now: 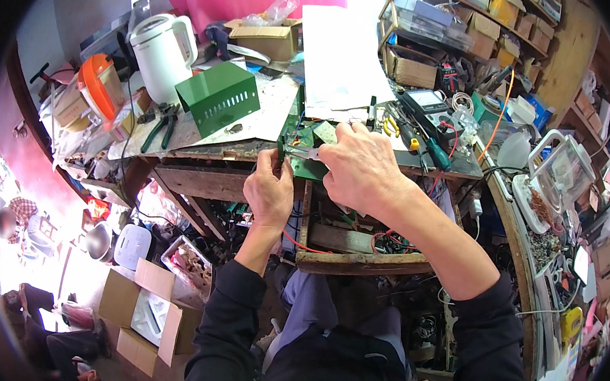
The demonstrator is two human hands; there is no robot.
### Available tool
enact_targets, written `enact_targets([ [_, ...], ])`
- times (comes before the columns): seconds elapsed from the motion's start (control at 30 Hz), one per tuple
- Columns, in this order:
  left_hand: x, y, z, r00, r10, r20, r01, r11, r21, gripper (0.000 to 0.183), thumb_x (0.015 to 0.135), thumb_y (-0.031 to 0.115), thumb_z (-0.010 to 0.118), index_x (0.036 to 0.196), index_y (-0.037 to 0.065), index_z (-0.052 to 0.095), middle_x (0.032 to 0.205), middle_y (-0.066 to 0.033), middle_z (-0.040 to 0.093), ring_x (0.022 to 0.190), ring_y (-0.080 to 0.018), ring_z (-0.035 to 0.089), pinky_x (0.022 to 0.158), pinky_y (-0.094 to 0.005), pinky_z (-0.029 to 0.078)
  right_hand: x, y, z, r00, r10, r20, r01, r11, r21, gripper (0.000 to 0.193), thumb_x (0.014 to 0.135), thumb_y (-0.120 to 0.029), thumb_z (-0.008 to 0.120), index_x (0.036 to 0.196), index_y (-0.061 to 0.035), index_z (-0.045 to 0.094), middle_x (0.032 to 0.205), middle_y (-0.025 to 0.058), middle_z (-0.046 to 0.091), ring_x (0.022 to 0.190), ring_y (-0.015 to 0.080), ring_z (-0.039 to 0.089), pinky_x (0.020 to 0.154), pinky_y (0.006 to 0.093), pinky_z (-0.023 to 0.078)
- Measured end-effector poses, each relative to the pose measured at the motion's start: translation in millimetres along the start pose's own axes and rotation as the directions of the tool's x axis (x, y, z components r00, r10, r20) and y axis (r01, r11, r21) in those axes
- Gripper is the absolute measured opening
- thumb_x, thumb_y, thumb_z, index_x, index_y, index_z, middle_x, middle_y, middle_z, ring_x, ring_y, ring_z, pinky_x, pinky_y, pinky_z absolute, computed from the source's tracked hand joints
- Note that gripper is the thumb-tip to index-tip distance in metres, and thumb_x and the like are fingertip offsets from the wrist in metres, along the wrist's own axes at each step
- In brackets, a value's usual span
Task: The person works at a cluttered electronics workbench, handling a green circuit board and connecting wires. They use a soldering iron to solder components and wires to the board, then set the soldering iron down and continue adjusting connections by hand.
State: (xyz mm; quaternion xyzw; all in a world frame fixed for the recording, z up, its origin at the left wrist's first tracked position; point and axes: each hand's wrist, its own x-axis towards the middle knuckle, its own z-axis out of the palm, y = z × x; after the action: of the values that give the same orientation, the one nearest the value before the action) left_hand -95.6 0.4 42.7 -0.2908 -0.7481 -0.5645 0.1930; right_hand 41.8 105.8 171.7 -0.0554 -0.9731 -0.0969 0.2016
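At the bench's front edge, my left hand (270, 191) pinches the upright edge of a green metal chassis (309, 168), with small wires inside it. My right hand (360, 166) is closed around a silver-jawed tool that looks like pliers (304, 152). Its jaws point left and reach the chassis edge beside my left fingertips. My right fingers hide its handles, and whatever small part sits at the jaws is too small to make out. A green slotted metal cover (220, 99) stands on the bench to the left, apart from both hands.
Green-handled cutters (159, 127) lie left on the bench, near a white jug (162, 56). To the right are yellow-handled pliers (392, 126), a multimeter (427, 102) and a green screwdriver (437, 152). An open wooden drawer (364, 262) juts out below my hands.
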Motion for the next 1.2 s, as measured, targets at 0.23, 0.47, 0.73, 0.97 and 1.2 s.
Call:
enact_targets([
  [0.23, 0, -3, 3, 0.999, 0.028, -0.043, -0.03, 0.999, -0.04, 0.017, 0.095, 0.012, 0.074, 0.109, 0.005, 0.067, 0.091, -0.0146, 0.078, 0.081, -0.0329, 0.077, 0.071, -0.0409, 0.057, 10, 2, -1, 0.999, -0.006, 0.044, 0.007, 0.999, -0.042, 0.02, 0.077, -0.021, 0.073, 0.087, -0.0042, 0.077, 0.097, 0.0178, 0.068, 0.099, 0.0349, 0.068, 0.079, 0.0458, 0.056],
  [0.47, -1, -2, 3, 0.999, 0.029, -0.036, -0.03, 0.999, -0.045, 0.017, 0.096, 0.01, 0.074, 0.109, 0.003, 0.067, 0.094, -0.0145, 0.079, 0.083, -0.0287, 0.078, 0.073, -0.0382, 0.058, 13, 2, -1, 0.999, -0.049, 0.022, 0.051, 0.993, -0.11, 0.018, 0.077, -0.019, 0.072, 0.086, -0.0041, 0.077, 0.095, 0.0166, 0.068, 0.099, 0.0328, 0.068, 0.079, 0.0445, 0.055],
  [0.73, 1, 1, 1, 1.0, 0.009, -0.006, -0.01, 1.0, -0.013, 0.018, 0.096, 0.007, 0.073, 0.111, 0.001, 0.067, 0.099, -0.0148, 0.08, 0.089, -0.0231, 0.08, 0.078, -0.0342, 0.058, 9, -2, 2, 0.98, -0.182, -0.082, 0.155, 0.951, -0.268, 0.014, 0.079, -0.016, 0.07, 0.083, -0.0051, 0.077, 0.092, 0.0134, 0.067, 0.095, 0.0294, 0.066, 0.081, 0.0394, 0.053],
  [0.97, 1, 4, 0, 1.0, 0.009, -0.019, -0.009, 1.0, -0.018, 0.016, 0.096, 0.009, 0.074, 0.108, 0.001, 0.068, 0.096, -0.0153, 0.08, 0.088, -0.0247, 0.08, 0.076, -0.0351, 0.058, 3, -11, 4, 0.955, -0.292, -0.054, 0.223, 0.826, -0.518, 0.016, 0.088, -0.021, 0.068, 0.088, -0.0078, 0.077, 0.091, 0.0048, 0.064, 0.094, 0.0206, 0.061, 0.072, 0.0323, 0.046],
  [1.2, 3, 7, -2, 1.0, 0.009, -0.01, -0.009, 1.0, -0.023, 0.014, 0.097, 0.011, 0.073, 0.106, 0.002, 0.069, 0.093, -0.0149, 0.08, 0.085, -0.0251, 0.079, 0.073, -0.0355, 0.057, -6, -13, 13, 0.921, -0.382, -0.07, 0.242, 0.705, -0.667, 0.012, 0.084, -0.021, 0.067, 0.083, -0.0101, 0.069, 0.088, 0.0033, 0.058, 0.092, 0.0188, 0.057, 0.07, 0.0303, 0.047],
])
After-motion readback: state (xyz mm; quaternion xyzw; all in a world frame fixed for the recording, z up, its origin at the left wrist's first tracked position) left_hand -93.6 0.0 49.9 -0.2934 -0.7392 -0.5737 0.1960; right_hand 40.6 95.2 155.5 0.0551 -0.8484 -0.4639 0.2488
